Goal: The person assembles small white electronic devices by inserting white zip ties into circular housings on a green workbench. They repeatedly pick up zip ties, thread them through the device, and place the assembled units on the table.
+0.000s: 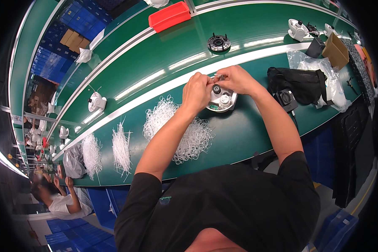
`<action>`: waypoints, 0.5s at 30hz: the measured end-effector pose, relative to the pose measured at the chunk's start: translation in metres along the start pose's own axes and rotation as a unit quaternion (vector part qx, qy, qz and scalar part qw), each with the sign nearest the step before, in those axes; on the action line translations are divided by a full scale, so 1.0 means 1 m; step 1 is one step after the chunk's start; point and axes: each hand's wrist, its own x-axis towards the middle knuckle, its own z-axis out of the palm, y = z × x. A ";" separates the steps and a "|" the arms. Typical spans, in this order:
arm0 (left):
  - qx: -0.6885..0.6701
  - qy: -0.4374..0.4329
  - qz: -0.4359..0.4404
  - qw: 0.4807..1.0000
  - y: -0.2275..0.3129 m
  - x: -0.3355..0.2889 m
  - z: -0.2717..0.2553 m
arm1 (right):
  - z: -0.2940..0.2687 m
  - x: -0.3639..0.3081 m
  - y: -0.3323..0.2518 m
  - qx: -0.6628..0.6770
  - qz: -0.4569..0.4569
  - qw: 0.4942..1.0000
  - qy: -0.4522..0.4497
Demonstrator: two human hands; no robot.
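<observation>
A white plastic housing [232,104] sits on the green bench in front of me, its inside facing up. In it I see a dark round shaft part [216,89], a round white part [225,100] and a bit of green at the near left edge. My left hand [197,92] is at the housing's left far side, fingers bent and pinched together. Across from it, my right hand [237,80] pinches at the far right edge. Between the fingertips shows something small and pale; its kind is too small to make out.
White cable-tie-like strands lie in a large heap [159,119] and smaller piles [122,149] to the left. Beyond is a green conveyor with a black round part [219,43]. A red bin [169,17] stands farther back. A black bag [296,86] lies right. Another person works far left.
</observation>
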 end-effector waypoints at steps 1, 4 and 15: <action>0.001 0.005 0.003 1.000 0.001 -0.001 -0.001 | -0.002 0.001 -0.002 -0.019 0.009 1.000 -0.023; 0.011 0.019 -0.002 1.000 0.004 -0.002 -0.006 | -0.014 0.002 -0.013 -0.102 0.005 0.993 -0.064; -0.094 -0.063 -0.081 0.990 -0.041 -0.004 -0.006 | -0.014 -0.002 -0.009 0.093 0.052 0.992 0.063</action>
